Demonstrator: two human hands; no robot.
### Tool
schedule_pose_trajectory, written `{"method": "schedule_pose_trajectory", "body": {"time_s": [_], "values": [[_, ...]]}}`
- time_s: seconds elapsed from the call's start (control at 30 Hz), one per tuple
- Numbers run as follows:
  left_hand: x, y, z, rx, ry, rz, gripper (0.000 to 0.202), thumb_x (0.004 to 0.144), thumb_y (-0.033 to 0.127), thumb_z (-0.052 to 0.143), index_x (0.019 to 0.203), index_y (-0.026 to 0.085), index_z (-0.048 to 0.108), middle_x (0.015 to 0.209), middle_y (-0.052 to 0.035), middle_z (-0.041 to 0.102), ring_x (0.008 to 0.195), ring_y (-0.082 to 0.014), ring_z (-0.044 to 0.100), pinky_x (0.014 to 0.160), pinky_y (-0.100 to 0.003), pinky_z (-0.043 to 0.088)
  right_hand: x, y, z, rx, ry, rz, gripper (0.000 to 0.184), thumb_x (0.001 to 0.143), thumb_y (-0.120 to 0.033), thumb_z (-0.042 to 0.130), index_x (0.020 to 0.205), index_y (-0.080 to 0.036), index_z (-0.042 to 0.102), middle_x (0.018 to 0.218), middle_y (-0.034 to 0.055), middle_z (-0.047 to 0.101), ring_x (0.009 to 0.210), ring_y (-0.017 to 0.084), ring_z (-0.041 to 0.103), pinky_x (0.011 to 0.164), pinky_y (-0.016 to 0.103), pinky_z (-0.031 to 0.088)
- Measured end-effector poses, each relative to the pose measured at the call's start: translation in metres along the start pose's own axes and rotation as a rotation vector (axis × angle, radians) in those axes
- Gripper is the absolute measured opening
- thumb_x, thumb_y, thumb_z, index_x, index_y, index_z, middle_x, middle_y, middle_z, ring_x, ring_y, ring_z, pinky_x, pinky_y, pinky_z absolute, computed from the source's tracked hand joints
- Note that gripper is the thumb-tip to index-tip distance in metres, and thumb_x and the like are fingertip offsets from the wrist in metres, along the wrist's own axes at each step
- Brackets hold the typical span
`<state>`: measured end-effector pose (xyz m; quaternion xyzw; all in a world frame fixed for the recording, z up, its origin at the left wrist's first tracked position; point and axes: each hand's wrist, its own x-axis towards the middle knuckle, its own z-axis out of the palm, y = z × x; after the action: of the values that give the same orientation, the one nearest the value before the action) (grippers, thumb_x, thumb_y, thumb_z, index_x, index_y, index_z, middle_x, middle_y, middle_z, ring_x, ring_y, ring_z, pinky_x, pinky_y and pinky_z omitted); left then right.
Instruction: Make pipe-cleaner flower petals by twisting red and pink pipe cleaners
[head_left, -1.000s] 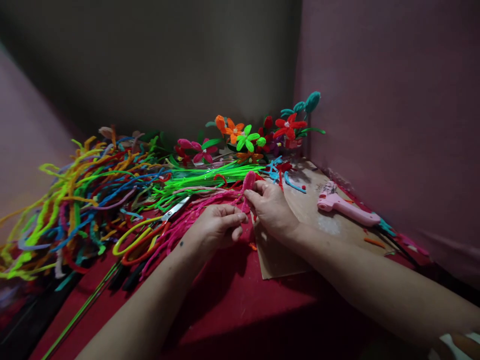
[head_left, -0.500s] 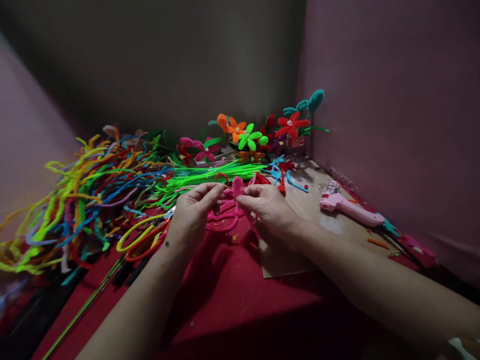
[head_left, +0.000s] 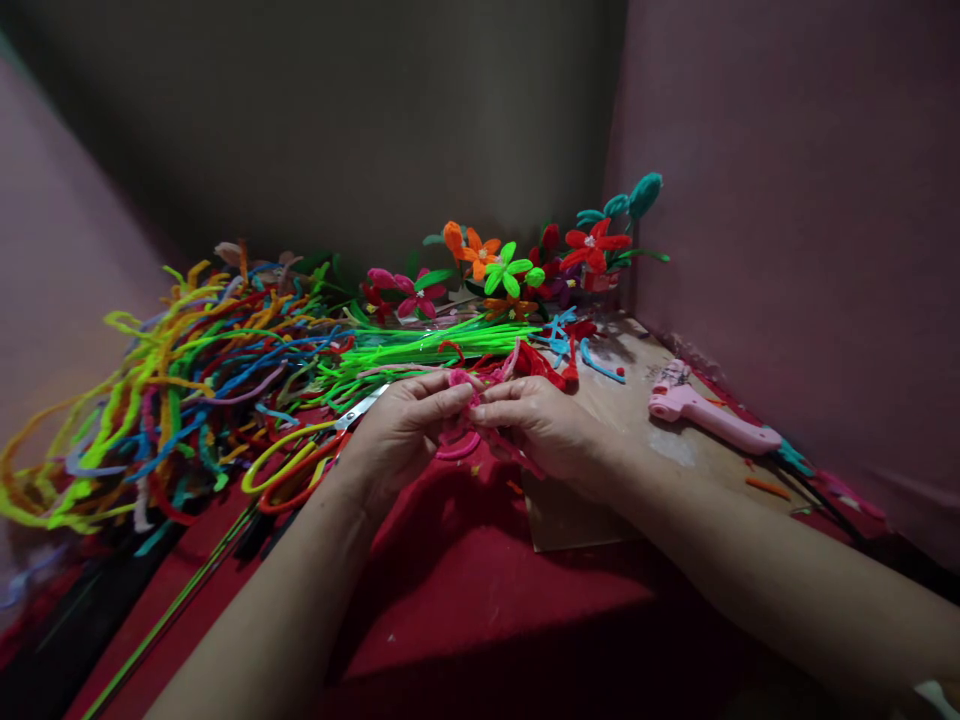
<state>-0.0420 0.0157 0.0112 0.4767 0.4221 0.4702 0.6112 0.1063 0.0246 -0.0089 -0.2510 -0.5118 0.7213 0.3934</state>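
Pinched between the fingers of both hands is a bent pink pipe cleaner (head_left: 463, 386), held above the red table. My left hand (head_left: 409, 420) is closed on its left side, thumb and forefinger pressed together. On the other side my right hand (head_left: 525, 412) is closed too, its fingertips almost touching the left ones. More pink loops (head_left: 457, 448) show just below the fingers; whether they belong to the held piece I cannot tell. Beside my left wrist lie scissors with yellow handles (head_left: 289, 452) and another pair with red-orange handles (head_left: 300, 482).
A tangled heap of coloured pipe cleaners (head_left: 172, 390) spreads at the left, with a bright green bundle (head_left: 442, 340) behind my hands. Finished pipe-cleaner flowers (head_left: 506, 270) stand at the back. A pink glue gun (head_left: 709, 418) rests on cardboard (head_left: 577, 520) at right.
My hands have drawn closer together, and the pink loop that stood upright between them is now folded lower among the fingers. The view has shifted slightly.
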Motion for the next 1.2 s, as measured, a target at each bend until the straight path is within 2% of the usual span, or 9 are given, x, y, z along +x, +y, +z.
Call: {"method": "schedule_pose_trajectory", "body": {"time_s": [0.2,0.4,0.53,0.63,0.73,0.83,0.93,1.0,1.2], "values": [[-0.003,0.000,-0.002,0.169,0.033,0.074,0.015,0.066,0.024,0.070,0.064,0.011,0.063,0.057,0.0025,0.050,0.050,-0.0040,0.042,0.047,-0.017,0.031,-0.001,0.004,0.001,-0.132,-0.019,-0.023,0.013,0.071,-0.019,0.056,0.059,-0.014,0.053,0.045,-0.0068,0.039,0.039,0.004,0.026,0.042,0.024,0.016],[-0.003,0.002,-0.003,0.307,0.012,0.083,0.018,0.067,0.027,0.069,0.064,0.011,0.062,0.058,0.0028,0.049,0.050,-0.0037,0.040,0.047,-0.017,0.028,-0.006,0.001,0.006,-0.274,0.031,-0.021,0.023,0.074,-0.024,0.055,0.054,-0.015,0.049,0.044,-0.0066,0.037,0.041,0.004,0.027,0.043,0.023,0.019],[-0.003,0.002,-0.001,0.317,0.002,0.082,0.018,0.066,0.028,0.069,0.064,0.012,0.061,0.057,0.0031,0.050,0.050,-0.0045,0.040,0.046,-0.017,0.028,-0.005,0.003,0.007,-0.290,0.062,-0.029,0.023,0.072,-0.032,0.060,0.061,-0.013,0.055,0.046,-0.0064,0.038,0.043,0.005,0.029,0.043,0.022,0.021],[-0.004,0.002,0.002,0.324,0.038,0.111,0.017,0.065,0.028,0.069,0.063,0.013,0.062,0.057,0.0031,0.051,0.050,-0.0052,0.041,0.047,-0.018,0.029,-0.003,0.008,0.005,-0.262,0.072,-0.058,0.024,0.070,-0.035,0.062,0.063,-0.013,0.057,0.048,-0.0064,0.038,0.044,0.005,0.027,0.044,0.023,0.019],[-0.005,0.001,0.005,0.327,0.091,0.138,0.016,0.063,0.026,0.070,0.061,0.012,0.063,0.056,0.0022,0.053,0.050,-0.0060,0.042,0.048,-0.019,0.029,-0.001,0.011,0.002,-0.276,0.116,-0.085,0.022,0.069,-0.032,0.062,0.059,-0.013,0.055,0.047,-0.0063,0.037,0.044,0.005,0.026,0.044,0.023,0.018],[-0.003,-0.001,0.004,0.256,0.095,0.124,0.016,0.064,0.027,0.070,0.064,0.013,0.065,0.055,0.0016,0.054,0.048,-0.0062,0.042,0.047,-0.020,0.029,0.000,0.011,0.002,-0.267,0.157,-0.081,0.020,0.067,-0.027,0.062,0.054,-0.014,0.053,0.045,-0.0064,0.037,0.042,0.005,0.026,0.043,0.024,0.017],[0.000,-0.003,0.002,0.135,0.080,0.118,0.015,0.064,0.027,0.071,0.072,0.015,0.065,0.053,0.0035,0.053,0.044,-0.0047,0.038,0.044,-0.019,0.027,-0.001,0.009,0.003,-0.218,0.128,-0.026,0.021,0.066,-0.023,0.061,0.050,-0.016,0.049,0.040,-0.0072,0.035,0.037,0.004,0.025,0.040,0.024,0.015],[0.001,-0.004,0.001,0.115,0.093,0.133,0.014,0.064,0.026,0.071,0.070,0.015,0.064,0.051,0.0046,0.051,0.042,-0.0040,0.037,0.042,-0.019,0.025,-0.002,0.009,0.003,-0.201,0.111,0.002,0.023,0.066,-0.022,0.061,0.048,-0.016,0.047,0.037,-0.0075,0.034,0.035,0.005,0.025,0.039,0.024,0.014],[-0.002,0.001,0.000,0.348,0.148,0.243,0.016,0.068,0.028,0.067,0.064,0.014,0.061,0.052,0.0027,0.051,0.044,-0.0061,0.039,0.042,-0.020,0.028,-0.004,0.008,0.006,-0.181,0.096,0.004,0.025,0.067,-0.022,0.061,0.048,-0.017,0.045,0.038,-0.0073,0.036,0.035,0.005,0.027,0.039,0.024,0.016]]}}
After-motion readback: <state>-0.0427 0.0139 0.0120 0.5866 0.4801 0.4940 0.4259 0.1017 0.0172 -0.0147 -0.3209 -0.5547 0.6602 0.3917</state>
